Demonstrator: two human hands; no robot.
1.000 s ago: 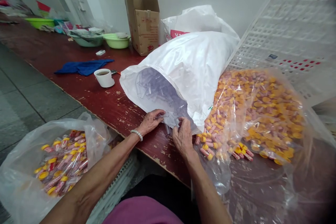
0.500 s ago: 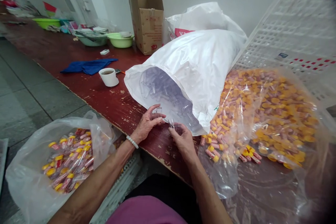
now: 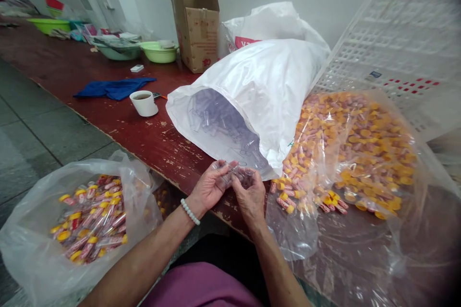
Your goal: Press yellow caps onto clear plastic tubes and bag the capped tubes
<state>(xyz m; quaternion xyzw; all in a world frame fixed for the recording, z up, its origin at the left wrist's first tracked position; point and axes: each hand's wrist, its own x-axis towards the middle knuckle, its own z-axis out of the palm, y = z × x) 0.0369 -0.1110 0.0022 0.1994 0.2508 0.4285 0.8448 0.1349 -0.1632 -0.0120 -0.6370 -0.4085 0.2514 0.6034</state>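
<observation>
My left hand [image 3: 210, 184] and my right hand [image 3: 248, 192] meet at the mouth of a big white sack [image 3: 266, 91] that lies on its side, full of clear plastic tubes [image 3: 219, 122]. Both hands are closed on a small bunch of clear tubes [image 3: 236, 173] held between them just above the table edge. A white bead bracelet sits on my left wrist. To the right of my right hand, a clear plastic bag [image 3: 360, 153] holds several small candy-filled tubes with yellow caps.
A second clear bag of yellow-capped filled tubes [image 3: 90, 220] sits low at my left, below the red wooden table [image 3: 108, 124]. On the table: a white cup [image 3: 144, 103], blue cloth [image 3: 113, 88], cardboard box [image 3: 196, 24], green bowls [image 3: 158, 53]. A white plastic crate [image 3: 399, 38] leans at right.
My hands drew together and back from the sack's mouth toward me, gathering the clear tubes between them. The view shifted slightly.
</observation>
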